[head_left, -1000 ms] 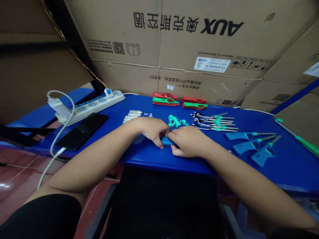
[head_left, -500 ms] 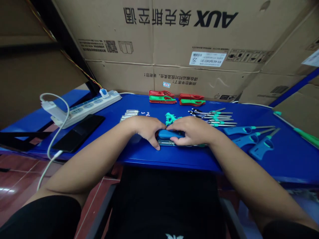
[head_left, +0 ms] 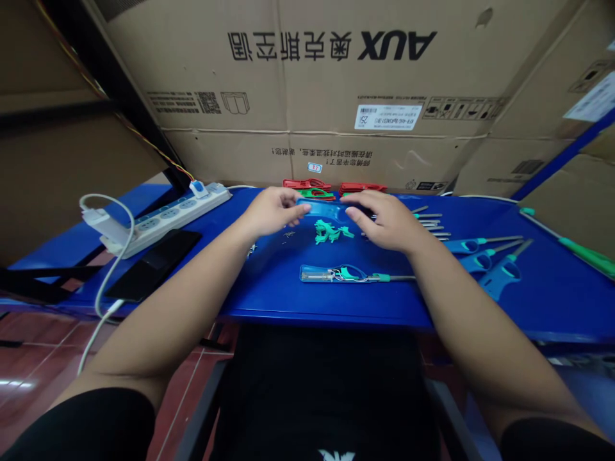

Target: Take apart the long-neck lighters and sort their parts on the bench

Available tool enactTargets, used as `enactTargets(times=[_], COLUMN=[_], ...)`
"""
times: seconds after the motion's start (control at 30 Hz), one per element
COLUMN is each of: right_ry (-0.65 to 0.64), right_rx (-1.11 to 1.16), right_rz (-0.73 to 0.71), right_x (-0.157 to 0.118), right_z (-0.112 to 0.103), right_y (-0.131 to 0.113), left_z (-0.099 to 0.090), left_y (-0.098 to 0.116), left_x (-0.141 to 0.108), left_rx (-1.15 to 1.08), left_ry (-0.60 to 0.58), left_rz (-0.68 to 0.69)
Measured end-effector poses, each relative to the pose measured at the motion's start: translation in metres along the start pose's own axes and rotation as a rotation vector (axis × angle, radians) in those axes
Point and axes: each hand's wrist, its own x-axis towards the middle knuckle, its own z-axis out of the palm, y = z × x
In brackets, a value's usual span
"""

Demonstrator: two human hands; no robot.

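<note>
Raised over the table is a blue lighter casing half [head_left: 323, 210], slightly blurred. My left hand [head_left: 275, 212] pinches its left end between thumb and fingers. At the other end, the thumb and forefinger of my right hand [head_left: 384, 218] close on it. Nearer to me, an open gas lighter [head_left: 314, 275] lies flat, its clear tank, wires, teal trigger and metal tube exposed. Just below the held casing sits a pile of teal plastic triggers [head_left: 327, 232]. Tiny metal parts [head_left: 288, 235] lie by my left hand.
Blue lighters [head_left: 500, 272] lie at the right, with several metal tubes [head_left: 432, 221] behind my right hand. Red and green casings [head_left: 362, 187] are stacked against the cardboard [head_left: 327, 89]. A power strip [head_left: 168, 218] and black phone [head_left: 156, 262] are at the left.
Both hands have moved up and away from the open lighter, lifting the blue casing half off it. The lighter's inside and the teal trigger pile now show.
</note>
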Motion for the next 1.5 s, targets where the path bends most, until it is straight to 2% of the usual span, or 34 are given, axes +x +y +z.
enactTargets(times=[0.1,0.17,0.23,0.33,0.47,0.67,0.8,0.97,1.2,1.33,1.5], right_ry=[0.124,0.167,0.181,0.149,0.079,0.066,0.039,0.092,0.133,0.166,-0.034], right_rx=[-0.017,0.0,0.022,0.027,0.009,0.013,-0.006,-0.043,-0.071,-0.123,-0.232], right_rz=[0.124,0.195,0.234,0.248,0.244,0.233,0.2,0.224,0.271,0.265,-0.057], right_x=[0.0,-0.001,-0.001,-0.001,0.0,-0.001,-0.001,-0.001,-0.003,-0.003,0.002], right_z=[-0.007,-0.009,-0.008,-0.005,-0.004,-0.006,-0.007,-0.012,-0.021,-0.023,-0.017], right_y=[0.015,0.025,0.031,0.032,0.025,0.03,0.034,0.035,0.039,0.043,0.033], left_z=[-0.019,-0.028,-0.032,-0.03,-0.027,-0.032,-0.025,-0.011,-0.007,0.002,0.028], left_y=[-0.014,-0.025,-0.034,-0.043,-0.045,-0.04,-0.042,-0.046,-0.042,-0.023,0.028], left_x=[0.009,0.015,0.019,0.023,0.027,0.026,0.027,0.032,0.033,0.027,0.018], left_rx=[0.093,0.225,0.32,0.394,0.543,0.727,0.79,0.842,0.848,0.822,0.704], left_ry=[0.11,0.119,0.085,0.038,0.036,0.1,0.018,-0.043,-0.01,0.036,0.065], left_rz=[-0.246,-0.348,-0.395,-0.398,-0.347,-0.236,-0.106,-0.051,0.007,0.09,0.27])
